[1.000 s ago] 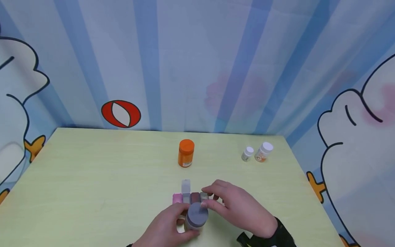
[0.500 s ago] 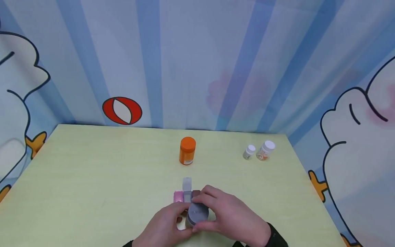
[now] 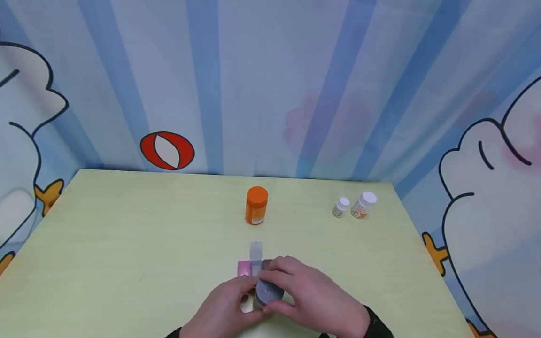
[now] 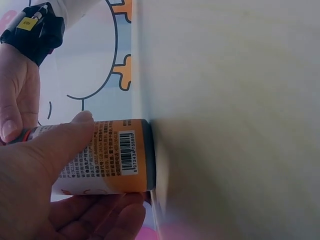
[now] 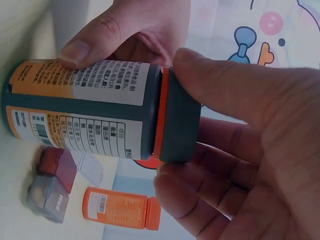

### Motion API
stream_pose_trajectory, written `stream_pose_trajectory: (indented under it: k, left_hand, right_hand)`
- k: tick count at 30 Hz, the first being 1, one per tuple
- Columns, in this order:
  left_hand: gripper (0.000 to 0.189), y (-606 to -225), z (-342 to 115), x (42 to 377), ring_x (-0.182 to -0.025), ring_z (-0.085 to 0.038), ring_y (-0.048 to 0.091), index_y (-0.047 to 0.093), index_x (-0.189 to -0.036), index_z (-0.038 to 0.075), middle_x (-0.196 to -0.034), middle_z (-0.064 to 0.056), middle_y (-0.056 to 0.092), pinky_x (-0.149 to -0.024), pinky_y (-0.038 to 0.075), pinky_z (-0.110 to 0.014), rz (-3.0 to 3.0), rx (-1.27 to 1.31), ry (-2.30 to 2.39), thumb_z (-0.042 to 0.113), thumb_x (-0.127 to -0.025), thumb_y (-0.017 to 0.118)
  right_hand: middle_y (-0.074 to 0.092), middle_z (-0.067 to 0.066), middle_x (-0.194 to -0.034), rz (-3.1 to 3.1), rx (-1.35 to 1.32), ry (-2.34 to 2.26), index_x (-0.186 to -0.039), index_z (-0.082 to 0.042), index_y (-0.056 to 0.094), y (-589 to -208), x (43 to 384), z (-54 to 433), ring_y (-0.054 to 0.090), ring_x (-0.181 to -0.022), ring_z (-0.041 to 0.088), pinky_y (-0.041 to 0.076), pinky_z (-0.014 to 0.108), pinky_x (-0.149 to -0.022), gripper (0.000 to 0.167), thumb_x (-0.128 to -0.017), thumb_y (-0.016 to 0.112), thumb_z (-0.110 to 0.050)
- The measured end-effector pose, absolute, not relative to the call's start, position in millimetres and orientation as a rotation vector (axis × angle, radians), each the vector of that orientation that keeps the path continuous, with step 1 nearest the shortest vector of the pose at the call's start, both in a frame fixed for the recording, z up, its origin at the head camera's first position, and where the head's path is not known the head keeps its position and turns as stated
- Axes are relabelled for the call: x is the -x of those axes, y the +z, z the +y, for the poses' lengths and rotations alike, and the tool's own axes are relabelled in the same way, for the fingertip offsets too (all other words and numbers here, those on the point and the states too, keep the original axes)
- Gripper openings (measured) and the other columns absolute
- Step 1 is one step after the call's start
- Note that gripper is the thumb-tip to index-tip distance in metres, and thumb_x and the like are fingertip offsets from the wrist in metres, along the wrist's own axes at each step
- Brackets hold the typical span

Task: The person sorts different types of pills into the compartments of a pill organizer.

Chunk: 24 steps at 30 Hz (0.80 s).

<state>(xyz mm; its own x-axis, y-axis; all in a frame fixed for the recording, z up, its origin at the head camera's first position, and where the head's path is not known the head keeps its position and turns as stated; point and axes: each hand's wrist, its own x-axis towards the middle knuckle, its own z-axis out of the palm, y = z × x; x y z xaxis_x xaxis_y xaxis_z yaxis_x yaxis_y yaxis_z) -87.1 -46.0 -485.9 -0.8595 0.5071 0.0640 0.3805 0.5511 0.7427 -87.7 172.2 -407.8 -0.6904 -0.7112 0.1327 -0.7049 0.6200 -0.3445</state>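
Observation:
A dark grey-green supplement bottle [image 5: 80, 105] with an orange and white printed label stands upright on the table in front of the person. My left hand [image 3: 224, 303] holds its body, thumb on one side and fingers on the other. Around the dark cap [image 5: 181, 117] curl the thumb and fingers of my right hand [image 3: 314, 298]. An orange-red band shows just under the cap. Right behind the bottle is a small pill organizer [image 3: 243, 268] with coloured compartments. One clear lid [image 3: 256, 250] on it stands raised, and the right hand covers part of the box.
Farther back stands an orange bottle [image 3: 256, 205] with an orange cap. Two white-capped bottles, a small one [image 3: 341, 207] and a larger one [image 3: 364, 205], are at the back right. A patterned curtain [image 3: 270, 84] hangs behind the pale table [image 3: 148, 234].
The right hand has come from the pill organizer's right end onto the bottle's cap, its fingers closing round it. The left hand has kept its hold on the bottle.

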Motion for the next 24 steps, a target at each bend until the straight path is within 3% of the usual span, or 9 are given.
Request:
stream_pose_trajectory:
  k: [8,11,14,19,24]
  left_hand:
    - [0.044,-488.4,-46.0,85.9,-0.086,-0.001,0.057,0.060,-0.112,0.038,-0.097,0.023,0.060,-0.079,0.049,-0.022,2.620,-0.778,1.234,0.058,-0.076,0.073]
    - [0.040,-488.1,-45.6,86.0,-0.085,-0.001,0.057,0.059,-0.110,0.039,-0.095,0.023,0.059,-0.078,0.048,-0.021,2.624,-0.780,1.228,0.061,-0.078,0.070]
    - [0.039,-487.5,-44.7,86.4,-0.084,-0.001,0.056,0.058,-0.107,0.038,-0.093,0.022,0.058,-0.077,0.048,-0.021,2.644,-0.778,1.201,0.065,-0.079,0.066]
    - [0.040,-487.0,-44.6,86.5,-0.084,-0.001,0.058,0.060,-0.108,0.035,-0.094,0.022,0.060,-0.077,0.049,-0.022,2.655,-0.758,1.189,0.062,-0.079,0.068]
    - [0.047,-486.7,-45.2,87.3,-0.088,-0.001,0.058,0.060,-0.114,0.038,-0.098,0.023,0.061,-0.080,0.051,-0.025,2.619,-0.727,1.191,0.063,-0.076,0.070]
  right_hand:
    - [0.046,-0.016,-0.122,2.830,1.108,-0.680,-0.139,-0.034,0.045,-409.6,84.0,168.4,0.051,-0.100,-0.004,0.048,0.012,-0.082,0.068,-0.080,0.064,-0.064]
    - [0.047,-0.016,-0.113,2.884,1.104,-0.643,-0.134,-0.032,0.050,-411.9,83.4,165.8,0.048,-0.091,-0.004,0.046,0.011,-0.076,0.063,-0.081,0.063,-0.064]
    - [0.049,-0.015,-0.115,2.913,1.167,-0.579,-0.130,-0.027,0.055,-412.4,83.4,166.8,0.048,-0.096,-0.002,0.047,0.012,-0.080,0.054,-0.086,0.064,-0.056]
    - [0.049,-0.013,-0.132,2.834,1.261,-0.585,-0.137,-0.025,0.050,-409.7,83.3,171.4,0.047,-0.118,0.003,0.047,0.019,-0.094,0.051,-0.091,0.064,-0.042]
    - [0.046,-0.016,-0.127,2.819,1.123,-0.617,-0.140,-0.032,0.043,-407.4,83.5,170.9,0.048,-0.110,-0.002,0.048,0.015,-0.089,0.060,-0.087,0.062,-0.054]
